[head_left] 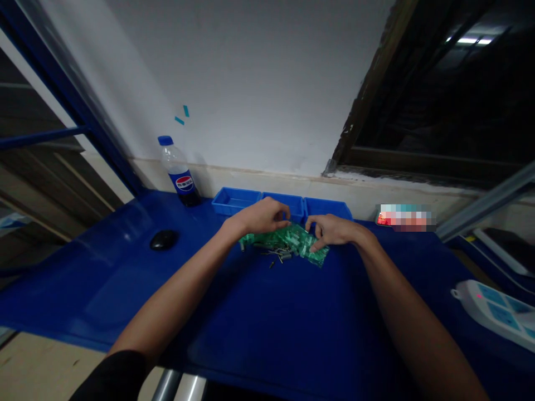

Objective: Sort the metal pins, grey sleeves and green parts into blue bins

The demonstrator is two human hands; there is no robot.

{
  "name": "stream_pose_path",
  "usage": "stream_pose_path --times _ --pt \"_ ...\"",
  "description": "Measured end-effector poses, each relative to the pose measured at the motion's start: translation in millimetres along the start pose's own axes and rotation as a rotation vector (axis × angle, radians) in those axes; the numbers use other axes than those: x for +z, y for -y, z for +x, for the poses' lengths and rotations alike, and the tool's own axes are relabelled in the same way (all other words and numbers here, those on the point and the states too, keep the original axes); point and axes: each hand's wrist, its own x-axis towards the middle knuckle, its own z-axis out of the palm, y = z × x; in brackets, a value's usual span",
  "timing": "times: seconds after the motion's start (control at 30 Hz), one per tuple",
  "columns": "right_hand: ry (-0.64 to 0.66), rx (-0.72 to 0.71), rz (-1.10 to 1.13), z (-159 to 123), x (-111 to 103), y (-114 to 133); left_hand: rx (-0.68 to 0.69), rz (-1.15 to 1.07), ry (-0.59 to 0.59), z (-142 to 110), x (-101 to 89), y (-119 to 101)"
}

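A crumpled, see-through green plastic bag [295,238] lies on the blue table, spread between my two hands. My left hand [264,216] is closed with its fingertips at the bag's upper edge. From the other side, my right hand [332,229] grips the bag's right end, thumb on top and fingers curled. Small dark cylindrical parts with thin wire leads [286,257] spill out in a loose heap along the bag's front edge. Some of these parts are hidden under the plastic and behind my left hand.
Three blue trays [236,210] stand in a row against the wall, partly behind my hands. A cola bottle [184,181] and a black mouse [163,240] are on the left. A blurred-out flat object [405,217] and a white power strip [497,312] sit on the right.
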Motion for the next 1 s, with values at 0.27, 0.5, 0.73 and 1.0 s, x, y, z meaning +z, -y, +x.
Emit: stream_pose_path --times 0.27,0.5,0.73,1.0 --pt "-0.088 -0.144 0.052 -19.0 -14.7 -1.3 -0.020 -0.136 0.024 -4.1 -9.0 -7.9" --pt "-0.230 -0.212 0.228 -32.7 -20.9 10.6 -0.008 -0.189 0.016 -7.2 -14.2 -13.8" --pt "-0.193 -0.298 0.613 -31.0 -12.5 24.1 0.002 -0.283 0.005 -9.2 -18.9 -22.0" --pt "-0.270 -0.299 0.628 -21.9 -3.3 30.8 -0.047 -0.503 0.006 -13.5 -19.7 -17.2"
